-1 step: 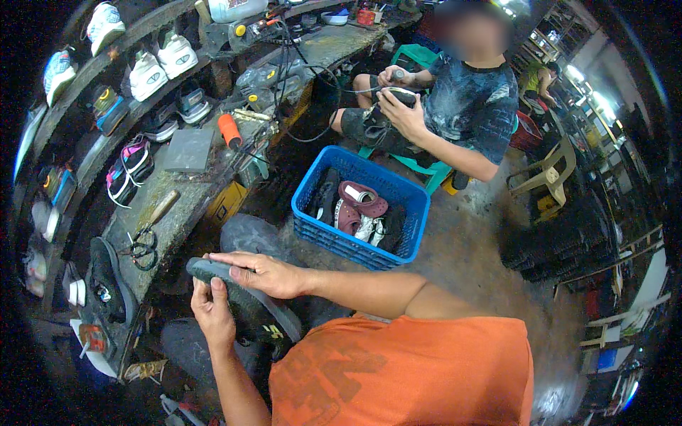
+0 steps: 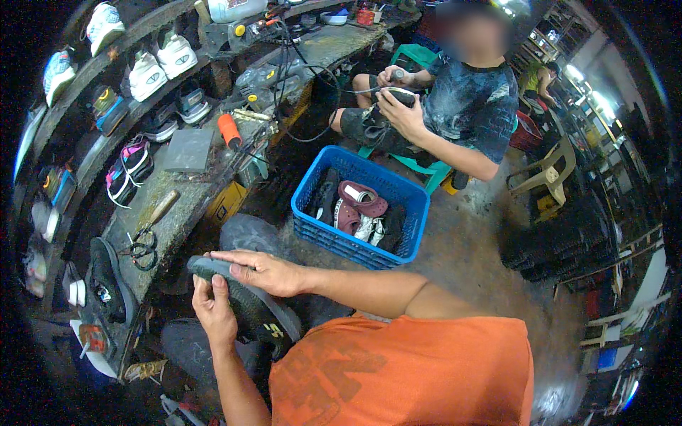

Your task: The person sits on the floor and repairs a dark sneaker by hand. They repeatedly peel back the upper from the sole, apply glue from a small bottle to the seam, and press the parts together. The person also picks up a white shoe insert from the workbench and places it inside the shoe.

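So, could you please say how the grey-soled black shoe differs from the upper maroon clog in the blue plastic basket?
The grey-soled black shoe is in the left hand, with the right hand against it; the upper maroon clog lies in the blue plastic basket. The shoe's body is black, the clog's maroon. Both are footwear.

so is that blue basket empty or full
Partly full: the blue basket holds maroon clogs and other footwear, with bare inner wall showing.

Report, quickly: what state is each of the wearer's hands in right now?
Left hand: holding one end of the dark shoe.
Right hand: open, fingers extended, resting on the same shoe.
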A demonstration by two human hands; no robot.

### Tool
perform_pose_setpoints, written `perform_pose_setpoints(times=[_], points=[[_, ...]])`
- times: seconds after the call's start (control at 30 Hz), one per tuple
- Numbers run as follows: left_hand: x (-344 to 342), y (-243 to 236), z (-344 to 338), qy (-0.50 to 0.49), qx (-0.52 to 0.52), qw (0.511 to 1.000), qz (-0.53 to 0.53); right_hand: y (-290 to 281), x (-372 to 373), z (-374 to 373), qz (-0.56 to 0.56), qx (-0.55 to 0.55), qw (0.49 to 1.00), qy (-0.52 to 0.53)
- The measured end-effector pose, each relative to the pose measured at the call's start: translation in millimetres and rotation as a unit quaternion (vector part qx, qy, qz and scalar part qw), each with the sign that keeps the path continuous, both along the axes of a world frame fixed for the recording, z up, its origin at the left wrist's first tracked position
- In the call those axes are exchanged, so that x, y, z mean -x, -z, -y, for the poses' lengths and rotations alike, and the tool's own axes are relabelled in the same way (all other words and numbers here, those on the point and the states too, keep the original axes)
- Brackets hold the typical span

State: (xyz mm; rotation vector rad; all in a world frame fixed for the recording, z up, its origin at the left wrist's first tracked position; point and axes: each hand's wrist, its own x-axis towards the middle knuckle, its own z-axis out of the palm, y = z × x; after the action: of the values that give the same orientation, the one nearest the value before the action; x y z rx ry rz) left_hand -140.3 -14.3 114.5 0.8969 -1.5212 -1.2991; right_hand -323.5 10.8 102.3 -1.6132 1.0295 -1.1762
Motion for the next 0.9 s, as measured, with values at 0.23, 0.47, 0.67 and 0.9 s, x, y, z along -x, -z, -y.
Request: perform_pose_setpoints(times=[0.23, 0.47, 0.67, 0.9], points=[[26, 8, 2, -0.04, 0.139, 0.979, 0.141, 0, 27, -4, 0.102, -0.122, 0.987, 0.033], [27, 15, 4, -0.038, 0.086, 0.983, 0.159, 8, 31, 1, 0.215, -0.206, 0.955, 0.002], [24, 28, 9, -0.078, 0.103, 0.974, 0.188, 21, 25, 15, 0.189, -0.184, 0.964, 0.043], [27, 34, 17, -0.071, 0.115, 0.965, 0.224, 25, 17, 24, 0.031, -0.097, 0.984, 0.147]])
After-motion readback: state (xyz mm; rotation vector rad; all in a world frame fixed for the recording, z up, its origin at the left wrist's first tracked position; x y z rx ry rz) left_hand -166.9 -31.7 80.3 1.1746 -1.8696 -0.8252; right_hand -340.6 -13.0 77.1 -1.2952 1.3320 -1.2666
